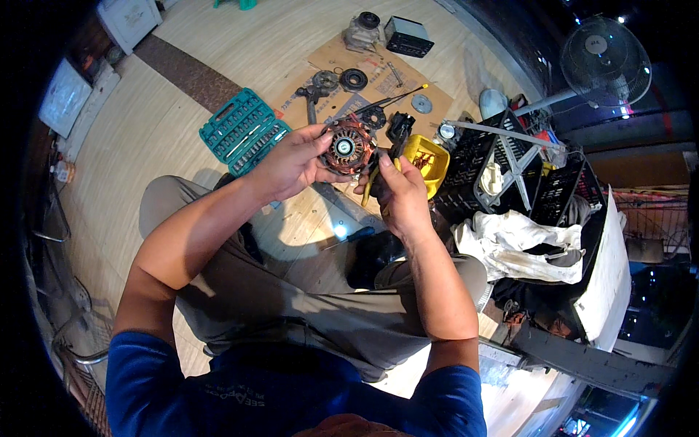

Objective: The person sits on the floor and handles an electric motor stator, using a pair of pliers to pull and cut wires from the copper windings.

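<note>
My left hand [293, 164] is closed around the rim of a round copper-wound stator [336, 161], held up in front of me. Inside its ring sits a slotted metal part with a bright centre. My right hand [403, 195] grips a pair of yellow-handled pliers [370, 191] at the stator's right edge. The jaws are dark and small, and I cannot tell if they touch the windings. Just beyond my right hand stands a yellow container [437, 173] with copper-coloured bits in it.
A green socket set [231, 124] lies open at the left. Loose round parts, including a black pulley [354, 79], cover a cardboard sheet [331, 54]. Black crates [502, 171], a stained white cloth [510, 244] and a fan [606, 62] stand right. A screwdriver [359, 234] lies below my hands.
</note>
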{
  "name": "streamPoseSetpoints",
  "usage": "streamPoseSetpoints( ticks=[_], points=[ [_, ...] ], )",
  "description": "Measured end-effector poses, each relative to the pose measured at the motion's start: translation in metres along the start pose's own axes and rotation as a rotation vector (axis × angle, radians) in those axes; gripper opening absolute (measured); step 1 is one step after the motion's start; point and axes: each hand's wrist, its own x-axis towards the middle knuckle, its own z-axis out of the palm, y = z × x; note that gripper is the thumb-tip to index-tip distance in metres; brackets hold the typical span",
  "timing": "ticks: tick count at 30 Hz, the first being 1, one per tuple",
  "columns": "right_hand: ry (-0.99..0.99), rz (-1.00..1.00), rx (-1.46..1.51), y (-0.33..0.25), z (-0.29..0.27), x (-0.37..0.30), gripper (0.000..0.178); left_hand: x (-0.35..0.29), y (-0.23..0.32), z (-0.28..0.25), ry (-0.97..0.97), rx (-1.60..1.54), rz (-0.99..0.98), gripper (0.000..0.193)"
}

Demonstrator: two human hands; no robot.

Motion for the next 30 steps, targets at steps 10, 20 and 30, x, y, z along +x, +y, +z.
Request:
streamPoseSetpoints(
  ticks=[10,20,30],
  points=[
    [0.007,-0.037,-0.126,0.0006,0.0004,0.0000,0.022,0.0018,-0.0014,0.0016,-0.001,0.042,0.039,0.038],
    [0.040,-0.049,-0.183,0.0016,0.0027,0.0008,0.022,-0.0009,-0.0006,0.0034,0.020,0.077,0.036,0.038],
    [0.024,0.007,-0.156,0.0004,0.0010,0.0022,0.019,-0.0033,0.0010,0.0023,0.043,0.055,0.015,0.038]
  ],
)
